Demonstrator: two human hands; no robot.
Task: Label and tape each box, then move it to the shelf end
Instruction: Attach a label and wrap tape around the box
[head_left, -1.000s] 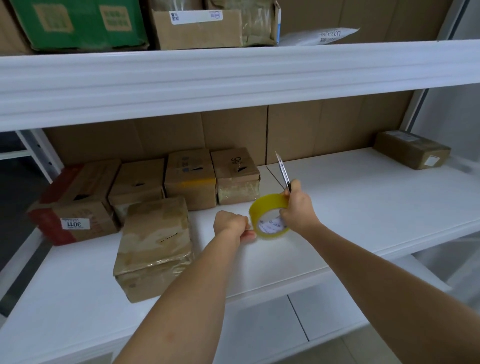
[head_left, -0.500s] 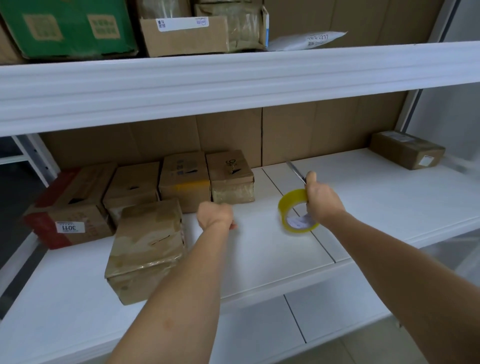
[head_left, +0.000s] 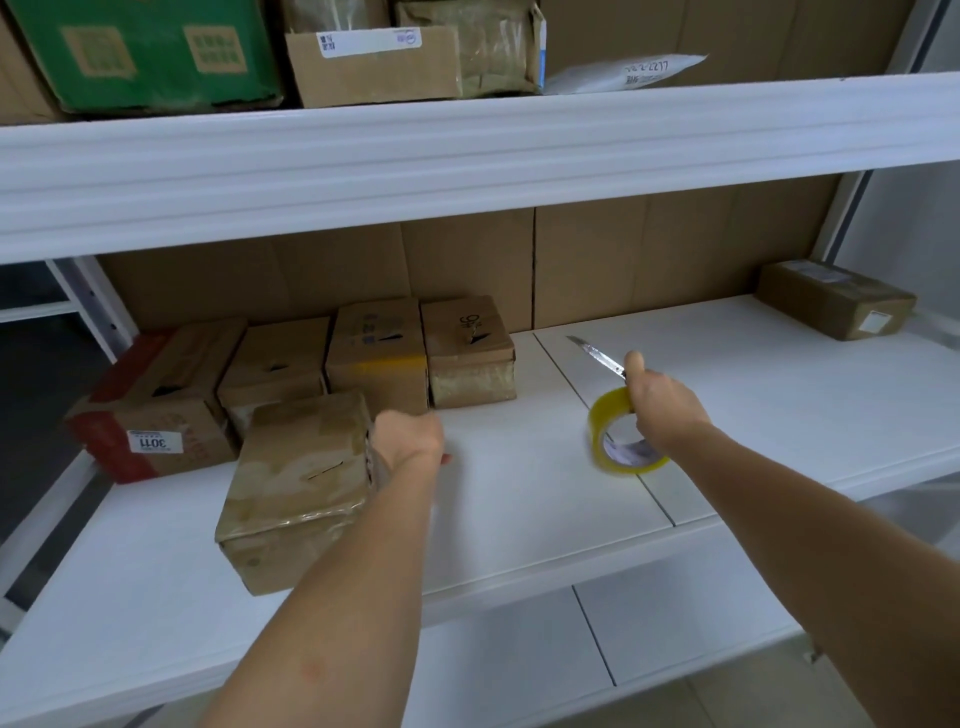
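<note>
Both of your bare forearms reached forward from the bottom of the view, the left one running up the middle and the right one coming in from the lower right corner. Your left hand was curled into a fist, back of the hand up, knuckles pointed away from you; what it held, if anything, could not be made out. Your right hand was out to the side, well apart from the left, fingers wrapped tight, thumb raised and pointing away from you.
</note>
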